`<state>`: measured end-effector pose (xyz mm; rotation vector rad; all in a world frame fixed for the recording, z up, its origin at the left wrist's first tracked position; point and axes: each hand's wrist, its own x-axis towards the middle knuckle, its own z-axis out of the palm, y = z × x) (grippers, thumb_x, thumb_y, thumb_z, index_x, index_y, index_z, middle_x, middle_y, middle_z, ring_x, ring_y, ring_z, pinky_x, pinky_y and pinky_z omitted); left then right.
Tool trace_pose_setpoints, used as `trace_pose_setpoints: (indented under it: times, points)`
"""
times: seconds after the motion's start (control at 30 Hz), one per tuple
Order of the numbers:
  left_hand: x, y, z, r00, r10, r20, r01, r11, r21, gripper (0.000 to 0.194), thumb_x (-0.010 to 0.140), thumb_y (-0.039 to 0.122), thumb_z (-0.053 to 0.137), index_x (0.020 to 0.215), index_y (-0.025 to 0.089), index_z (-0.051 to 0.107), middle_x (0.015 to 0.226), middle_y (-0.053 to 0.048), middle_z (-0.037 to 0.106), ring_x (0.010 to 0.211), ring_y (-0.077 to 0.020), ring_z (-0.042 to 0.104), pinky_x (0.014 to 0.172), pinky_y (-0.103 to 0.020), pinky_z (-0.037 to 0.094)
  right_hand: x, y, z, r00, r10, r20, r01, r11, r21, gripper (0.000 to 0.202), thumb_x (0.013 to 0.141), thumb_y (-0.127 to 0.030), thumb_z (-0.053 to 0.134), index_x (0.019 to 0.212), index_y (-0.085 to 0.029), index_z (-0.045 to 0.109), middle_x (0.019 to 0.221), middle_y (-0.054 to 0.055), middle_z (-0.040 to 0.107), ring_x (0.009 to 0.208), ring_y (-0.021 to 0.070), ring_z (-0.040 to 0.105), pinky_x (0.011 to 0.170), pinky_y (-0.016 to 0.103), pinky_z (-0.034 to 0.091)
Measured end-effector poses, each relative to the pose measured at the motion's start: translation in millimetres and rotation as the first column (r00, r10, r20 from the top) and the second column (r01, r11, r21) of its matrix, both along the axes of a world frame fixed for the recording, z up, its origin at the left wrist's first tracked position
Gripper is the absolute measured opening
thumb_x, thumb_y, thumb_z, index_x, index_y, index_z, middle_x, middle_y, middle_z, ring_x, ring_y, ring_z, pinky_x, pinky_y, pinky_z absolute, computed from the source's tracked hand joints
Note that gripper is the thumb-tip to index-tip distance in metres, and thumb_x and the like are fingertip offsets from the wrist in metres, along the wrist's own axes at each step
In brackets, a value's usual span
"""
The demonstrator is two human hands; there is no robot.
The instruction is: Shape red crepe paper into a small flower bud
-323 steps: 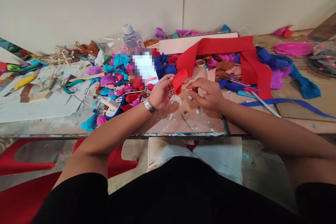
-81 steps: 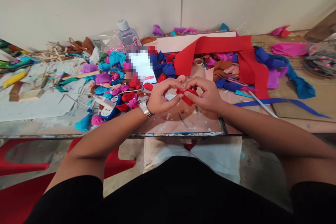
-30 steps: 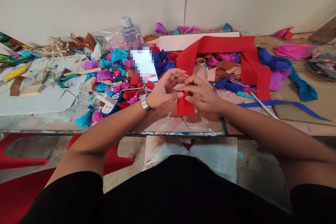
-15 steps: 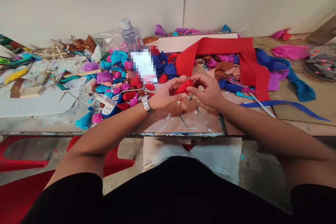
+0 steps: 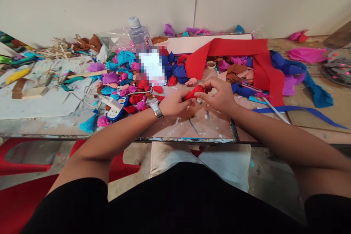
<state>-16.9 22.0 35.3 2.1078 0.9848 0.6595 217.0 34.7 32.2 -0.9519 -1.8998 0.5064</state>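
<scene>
A red crepe-paper rose (image 5: 195, 92), rolled at one end, is held between my two hands over the near middle of the table. My left hand (image 5: 175, 102), with a metal watch on its wrist, is closed round its lower left end. The fingertips and thumb of my right hand (image 5: 219, 95) pinch it near the rolled top. Just behind the hands lie a small pale pink paper flower (image 5: 191, 81) and a red one (image 5: 172, 81). A wide red paper strip (image 5: 233, 47) stretches beyond my right hand.
Left of my hands are piled colourful paper flowers (image 5: 109, 78), a blue-and-white power strip (image 5: 118, 109) and a clear bottle (image 5: 139, 34). A roll of tape (image 5: 211, 65) sits behind my right hand. A blue strip (image 5: 301, 108) lies to the right. The table's front edge (image 5: 186, 140) runs near my body.
The fingers of my left hand have curled closer round the red rose, and the pale pink flower behind now shows. The whole view has shifted slightly.
</scene>
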Motion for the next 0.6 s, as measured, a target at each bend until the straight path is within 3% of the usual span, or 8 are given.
trace_pose_setpoints:
  times: [0.17, 0.37, 0.47, 0.6]
  points:
    - [-1.8, 3.4, -8.5, 0.996, -0.085, 0.016, 0.085, 0.995, -0.044, 0.034, 0.108, 0.040, 0.056, 0.105, 0.016, 0.079, 0.096, -0.007, 0.085, 0.087, -0.0182, 0.079, 0.083, -0.030, 0.059, -0.8, 0.5, -0.6, 1.000, 0.010, 0.012, -0.009, 0.999, -0.039, 0.058, 0.083, -0.079, 0.082, 0.084, -0.022, 0.071, 0.076, 0.003, 0.072, 0.067, 0.0174, 0.060, 0.066, 0.034, 0.046]
    - [-1.9, 6.9, -11.8, 0.986, -0.159, 0.054, 0.163, 0.984, -0.070, 0.039, 0.109, 0.045, 0.054, 0.107, 0.015, 0.079, 0.097, -0.007, 0.084, 0.089, -0.0185, 0.077, 0.086, -0.031, 0.059, -2.8, 0.4, -2.8, 0.986, 0.156, -0.058, -0.164, 0.971, -0.173, 0.051, 0.095, -0.065, 0.076, 0.119, -0.020, 0.080, 0.108, 0.008, 0.085, 0.074, 0.0164, 0.066, 0.068, 0.030, 0.052]
    - [-1.2, 6.2, -11.0, 0.994, -0.103, 0.046, 0.105, 0.993, -0.052, 0.040, 0.105, 0.050, 0.061, 0.110, 0.015, 0.079, 0.097, -0.007, 0.082, 0.084, -0.0176, 0.074, 0.080, -0.029, 0.057, -2.5, -0.4, -2.8, 0.988, 0.148, -0.048, -0.153, 0.977, -0.149, 0.045, 0.094, -0.060, 0.077, 0.113, -0.019, 0.083, 0.106, 0.008, 0.085, 0.074, 0.0167, 0.067, 0.069, 0.031, 0.053]
    - [-1.3, 6.1, -12.1, 0.996, -0.070, 0.051, 0.075, 0.992, -0.101, 0.037, 0.102, 0.050, 0.066, 0.104, 0.016, 0.081, 0.094, -0.006, 0.082, 0.080, -0.0167, 0.073, 0.079, -0.029, 0.058, -2.4, -2.0, -2.4, 0.995, 0.086, -0.055, -0.092, 0.988, -0.126, 0.046, 0.090, -0.063, 0.081, 0.106, -0.020, 0.084, 0.091, 0.006, 0.083, 0.071, 0.0179, 0.066, 0.067, 0.031, 0.052]
